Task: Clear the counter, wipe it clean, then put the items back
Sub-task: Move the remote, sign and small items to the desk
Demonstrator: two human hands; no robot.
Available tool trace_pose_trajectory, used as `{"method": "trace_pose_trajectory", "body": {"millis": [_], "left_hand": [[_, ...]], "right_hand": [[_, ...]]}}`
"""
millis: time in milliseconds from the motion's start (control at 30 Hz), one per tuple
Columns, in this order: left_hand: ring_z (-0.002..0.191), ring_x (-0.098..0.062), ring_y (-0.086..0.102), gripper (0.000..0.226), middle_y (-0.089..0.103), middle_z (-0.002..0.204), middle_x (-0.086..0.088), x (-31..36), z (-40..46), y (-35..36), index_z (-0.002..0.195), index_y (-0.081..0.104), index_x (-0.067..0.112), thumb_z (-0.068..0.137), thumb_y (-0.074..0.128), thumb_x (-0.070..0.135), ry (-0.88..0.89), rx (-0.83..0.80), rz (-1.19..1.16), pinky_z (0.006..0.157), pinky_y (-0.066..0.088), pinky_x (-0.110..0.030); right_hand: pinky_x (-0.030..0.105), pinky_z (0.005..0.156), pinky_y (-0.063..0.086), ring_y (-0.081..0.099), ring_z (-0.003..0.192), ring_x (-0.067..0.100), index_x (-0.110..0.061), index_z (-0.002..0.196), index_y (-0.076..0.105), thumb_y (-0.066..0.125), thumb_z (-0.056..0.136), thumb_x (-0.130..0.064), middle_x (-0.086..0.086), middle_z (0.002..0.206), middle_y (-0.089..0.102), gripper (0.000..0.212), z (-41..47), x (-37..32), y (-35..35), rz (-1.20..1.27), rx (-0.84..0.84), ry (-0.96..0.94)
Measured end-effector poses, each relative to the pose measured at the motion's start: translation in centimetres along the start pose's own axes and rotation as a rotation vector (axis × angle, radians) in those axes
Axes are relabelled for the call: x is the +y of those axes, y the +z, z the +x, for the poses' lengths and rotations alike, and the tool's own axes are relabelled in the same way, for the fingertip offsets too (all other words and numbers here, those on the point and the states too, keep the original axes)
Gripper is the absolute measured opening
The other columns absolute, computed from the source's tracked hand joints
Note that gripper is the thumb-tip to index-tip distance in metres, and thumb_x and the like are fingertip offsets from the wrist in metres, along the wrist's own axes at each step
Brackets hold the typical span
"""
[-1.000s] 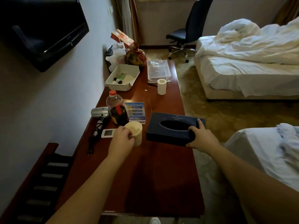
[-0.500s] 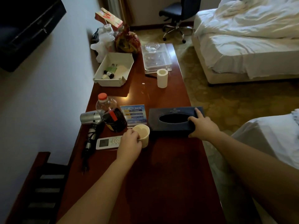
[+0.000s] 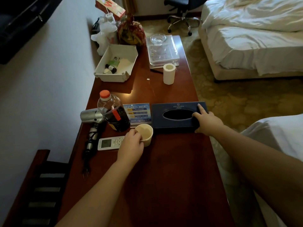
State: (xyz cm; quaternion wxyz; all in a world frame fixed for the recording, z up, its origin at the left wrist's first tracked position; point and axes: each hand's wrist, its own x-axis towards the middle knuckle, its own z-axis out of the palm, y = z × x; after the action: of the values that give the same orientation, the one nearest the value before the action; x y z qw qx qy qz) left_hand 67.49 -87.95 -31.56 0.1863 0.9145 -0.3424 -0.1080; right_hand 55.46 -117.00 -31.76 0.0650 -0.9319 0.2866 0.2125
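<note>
The tabletop (image 3: 172,177) is a long slab of glossy reddish-brown wood, set along the wall.

Left hand (image 3: 131,147): fingers (image 3: 136,134) curled over the near rim of a cream paper cup (image 3: 145,134), cylindrical and open at the top, grasping it. The cup stands upright on the tabletop.

Right hand (image 3: 206,121): fingers wrapped round the right end of a dark blue tissue box (image 3: 173,116), rectangular, matte, with an oval opening on top; index finger laid flat along the top face. The box lies at 2 o'clock from the cup, just beside it.

At 9 o'clock from the cup: a white plastic remote control (image 3: 109,143), partly under the left hand. At 10 o'clock: a clear plastic bottle (image 3: 113,113), orange cap, dark liquid in the lower half. Beyond it, a silver hair dryer (image 3: 91,117) with black handle and cord. At 12 o'clock: a blue printed card (image 3: 136,113). Further off at 12 o'clock: an upright white paper roll (image 3: 169,73), a white rectangular plastic tray (image 3: 129,59) holding small bottles, and a clear acrylic tray (image 3: 164,53) carrying a glass bowl (image 3: 158,38).
</note>
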Motion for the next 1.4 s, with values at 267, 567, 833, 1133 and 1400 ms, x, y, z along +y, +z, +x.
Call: {"method": "trace_pose_trajectory", "body": {"millis": [267,567,833,1133,1400], "left_hand": [[0.110,-0.012,0.046,0.011,0.049,0.123,0.001,-0.1,-0.1,-0.2,0.102,0.063,0.014,0.093,0.057,0.017,0.002,-0.038,0.023,0.088,0.047,-0.025],[0.137,-0.020,0.025,0.035,0.032,0.148,-0.001,-0.1,-1.6,-1.7,0.122,0.057,0.018,0.088,0.064,0.027,0.003,-0.064,0.048,0.109,0.035,-0.035],[0.126,-0.019,0.039,0.036,0.043,0.134,0.000,0.4,-6.6,-5.1,0.123,0.057,0.016,0.090,0.064,0.030,-0.246,0.037,-0.168,0.100,0.044,-0.037],[0.132,-0.023,0.035,0.041,0.038,0.143,-0.004,2.8,-19.6,-10.0,0.130,0.052,0.021,0.093,0.059,0.038,-0.491,0.092,-0.206,0.102,0.042,-0.041],[0.129,-0.024,0.041,0.044,0.039,0.143,-0.005,5.5,-34.7,-10.4,0.130,0.051,0.021,0.092,0.061,0.040,-0.626,0.240,-0.277,0.100,0.043,-0.040]], "right_hand": [[0.043,0.088,0.052,0.032,0.131,0.038,-0.032,0.143,0.024,0.070,0.083,-0.036,0.001,0.160,-0.012,0.076,0.6,0.0,-0.2,-0.089,-0.013,0.008],[0.046,0.105,0.041,0.014,0.145,0.034,-0.028,0.151,0.012,0.057,0.089,-0.023,0.003,0.161,0.003,0.077,-2.3,0.1,0.0,0.010,0.033,0.019],[0.036,0.093,0.048,0.047,0.120,0.024,-0.017,0.139,0.042,0.056,0.091,-0.027,0.005,0.143,0.040,0.050,-9.2,-3.8,-1.6,0.250,0.279,-0.130],[0.026,0.082,0.049,0.054,0.101,0.011,-0.024,0.132,0.049,0.054,0.093,-0.037,-0.001,0.132,0.049,0.041,-21.9,-9.4,-2.5,0.359,0.154,-0.375],[0.030,0.096,0.045,0.049,0.121,0.014,-0.025,0.133,0.048,0.050,0.096,-0.036,-0.004,0.138,0.044,0.039,-34.3,-11.3,-0.9,0.266,0.132,-0.626]]}}
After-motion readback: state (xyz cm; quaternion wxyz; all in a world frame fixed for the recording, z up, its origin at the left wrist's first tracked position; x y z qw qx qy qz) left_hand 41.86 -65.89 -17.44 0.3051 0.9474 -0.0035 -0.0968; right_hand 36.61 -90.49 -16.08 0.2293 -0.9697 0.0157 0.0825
